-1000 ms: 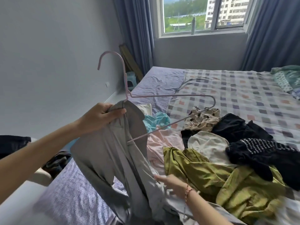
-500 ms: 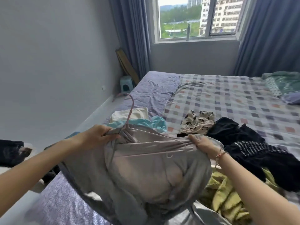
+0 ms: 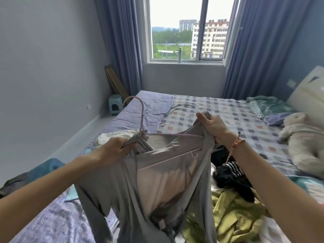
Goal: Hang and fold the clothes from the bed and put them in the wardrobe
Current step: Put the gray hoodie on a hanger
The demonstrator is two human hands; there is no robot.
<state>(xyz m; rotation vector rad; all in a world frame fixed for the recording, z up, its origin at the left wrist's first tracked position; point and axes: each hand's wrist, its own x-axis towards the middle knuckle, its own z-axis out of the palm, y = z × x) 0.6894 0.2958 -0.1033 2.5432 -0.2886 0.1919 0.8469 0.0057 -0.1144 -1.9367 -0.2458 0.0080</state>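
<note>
Soft daylight entered through the window [image 3: 185, 28] at 12 o'clock, its sky blown out. Curtains [image 3: 259, 50] bowed toward the edges. The shirt [image 3: 157, 181] was blurred near 6 o'clock; shadows were faint.

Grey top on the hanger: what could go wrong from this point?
1. The right hand pulls the shoulder of the grey top over one end of the pink hanger; the stretched neckline might slip back off.
2. The left hand holds fabric bunched against the hanger's neck; loosening that grip could let the hanger tilt and the top slide onto the bed.
</note>
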